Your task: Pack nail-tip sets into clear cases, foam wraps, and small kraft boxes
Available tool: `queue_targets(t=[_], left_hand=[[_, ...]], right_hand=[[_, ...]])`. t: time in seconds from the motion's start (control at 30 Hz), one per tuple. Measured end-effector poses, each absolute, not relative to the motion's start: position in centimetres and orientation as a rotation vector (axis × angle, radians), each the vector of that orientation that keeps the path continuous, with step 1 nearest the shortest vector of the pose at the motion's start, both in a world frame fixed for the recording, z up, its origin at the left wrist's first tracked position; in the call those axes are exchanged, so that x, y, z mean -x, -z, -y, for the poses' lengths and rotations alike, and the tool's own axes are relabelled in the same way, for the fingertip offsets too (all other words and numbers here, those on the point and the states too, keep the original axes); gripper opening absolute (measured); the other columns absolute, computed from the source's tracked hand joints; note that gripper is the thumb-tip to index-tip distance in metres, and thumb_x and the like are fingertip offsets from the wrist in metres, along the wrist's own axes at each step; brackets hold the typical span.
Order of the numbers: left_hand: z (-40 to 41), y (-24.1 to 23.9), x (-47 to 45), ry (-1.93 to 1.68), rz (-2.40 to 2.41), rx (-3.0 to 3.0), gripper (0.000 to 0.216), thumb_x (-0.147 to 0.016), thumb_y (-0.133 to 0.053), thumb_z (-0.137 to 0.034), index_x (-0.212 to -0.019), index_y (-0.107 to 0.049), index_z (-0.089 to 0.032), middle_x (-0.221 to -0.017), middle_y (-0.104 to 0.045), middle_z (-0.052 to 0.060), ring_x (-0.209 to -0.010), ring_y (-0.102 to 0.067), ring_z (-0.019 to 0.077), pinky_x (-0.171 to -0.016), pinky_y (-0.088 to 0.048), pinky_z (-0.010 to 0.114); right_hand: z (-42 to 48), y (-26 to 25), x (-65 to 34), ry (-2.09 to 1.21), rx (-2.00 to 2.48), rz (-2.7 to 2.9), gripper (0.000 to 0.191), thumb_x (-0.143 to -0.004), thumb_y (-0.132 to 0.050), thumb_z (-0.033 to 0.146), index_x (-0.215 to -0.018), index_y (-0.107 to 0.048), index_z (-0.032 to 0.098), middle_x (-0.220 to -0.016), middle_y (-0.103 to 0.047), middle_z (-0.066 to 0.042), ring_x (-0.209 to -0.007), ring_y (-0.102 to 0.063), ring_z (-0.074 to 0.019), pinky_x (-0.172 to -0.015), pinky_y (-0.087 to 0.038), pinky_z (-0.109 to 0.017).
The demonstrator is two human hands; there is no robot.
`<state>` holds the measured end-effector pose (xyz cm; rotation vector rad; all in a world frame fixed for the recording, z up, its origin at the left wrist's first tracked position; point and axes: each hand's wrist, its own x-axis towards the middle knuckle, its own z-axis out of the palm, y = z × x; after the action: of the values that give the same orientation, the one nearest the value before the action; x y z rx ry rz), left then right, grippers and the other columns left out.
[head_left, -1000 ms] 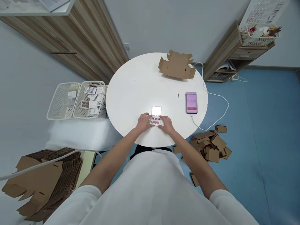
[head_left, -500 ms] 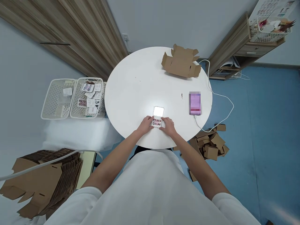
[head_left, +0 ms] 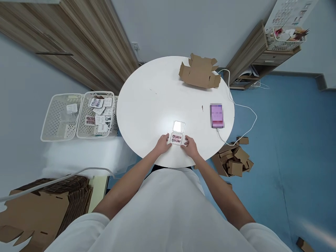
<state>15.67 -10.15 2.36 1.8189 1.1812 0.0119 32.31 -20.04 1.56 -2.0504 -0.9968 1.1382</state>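
Observation:
A small clear hinged case (head_left: 176,139) lies on the white round table (head_left: 147,105), its lid (head_left: 179,126) tipped back on the far side. Two rows of small dark red and pink pieces, resembling press-on nails, show inside it. Just left of the case rests my left hand (head_left: 163,144), open, its thumb near the lower left corner. On the other side my right hand (head_left: 190,146) is open too, with fingers apart and the thumb close to the lower right corner. Whether either thumb touches the case I cannot tell.
An unfolded cardboard box (head_left: 200,71) lies at the table's far right. A phone (head_left: 217,116) with a white cable (head_left: 255,117) sits nearer. Left stand two white baskets, one holding several packs (head_left: 100,120). Flattened cartons (head_left: 39,213) are stacked lower left; cardboard scraps (head_left: 235,167) lie right.
Both hands have loosened from the sides of the case and moved slightly apart. The case stays on the table with its lid back. The camera view has shifted a little.

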Motion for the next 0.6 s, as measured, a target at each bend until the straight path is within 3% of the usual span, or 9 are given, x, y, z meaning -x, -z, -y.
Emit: queue_targets(t=[0.17,0.3,0.43,0.6], left_hand=[[10.3,-2.4,-16.0,-0.098,-1.062,-1.729,0.019,-0.067,-0.051,-0.013,-0.085,-0.056,-0.017,-0.076,-0.054,0.001,-0.071,-0.05,0.0142,-0.068,-0.042,0.028],[10.5,-2.7,-15.5,-0.246,-1.058,-1.467,0.018,-0.073,-0.048,-0.022,-0.087,-0.059,-0.017,-0.072,-0.055,0.0,-0.068,-0.05,0.0131,-0.067,-0.041,0.028],[10.7,-3.5,-14.5,-0.388,-1.101,-1.151,0.031,-0.072,-0.054,-0.025,-0.102,-0.055,-0.016,-0.08,-0.056,0.002,-0.069,-0.051,0.0113,-0.067,-0.042,0.026],[10.7,-5.6,-12.6,-0.421,-1.038,-1.025,0.038,-0.069,-0.061,-0.033,-0.104,-0.053,-0.018,-0.086,-0.062,0.004,-0.072,-0.054,0.0112,-0.067,-0.041,0.026]], right_hand=[[19.7,-1.4,-30.6,-1.152,2.012,0.775,0.055,-0.063,-0.053,0.017,-0.117,-0.048,0.018,-0.099,-0.057,-0.004,-0.074,-0.057,-0.0125,-0.075,-0.047,-0.031],[19.3,-2.6,-30.1,-1.11,1.94,0.687,0.045,-0.061,-0.052,0.016,-0.105,-0.055,0.019,-0.09,-0.06,-0.003,-0.071,-0.056,-0.0127,-0.072,-0.047,-0.03],[19.7,-4.6,-29.4,-1.134,1.771,0.602,0.045,-0.059,-0.054,0.018,-0.104,-0.054,0.019,-0.092,-0.056,-0.003,-0.066,-0.055,-0.0111,-0.064,-0.046,-0.027],[20.2,-7.3,-28.1,-1.187,1.608,0.561,0.045,-0.057,-0.059,0.019,-0.102,-0.053,0.021,-0.095,-0.052,-0.002,-0.065,-0.053,-0.0091,-0.064,-0.044,-0.026]])
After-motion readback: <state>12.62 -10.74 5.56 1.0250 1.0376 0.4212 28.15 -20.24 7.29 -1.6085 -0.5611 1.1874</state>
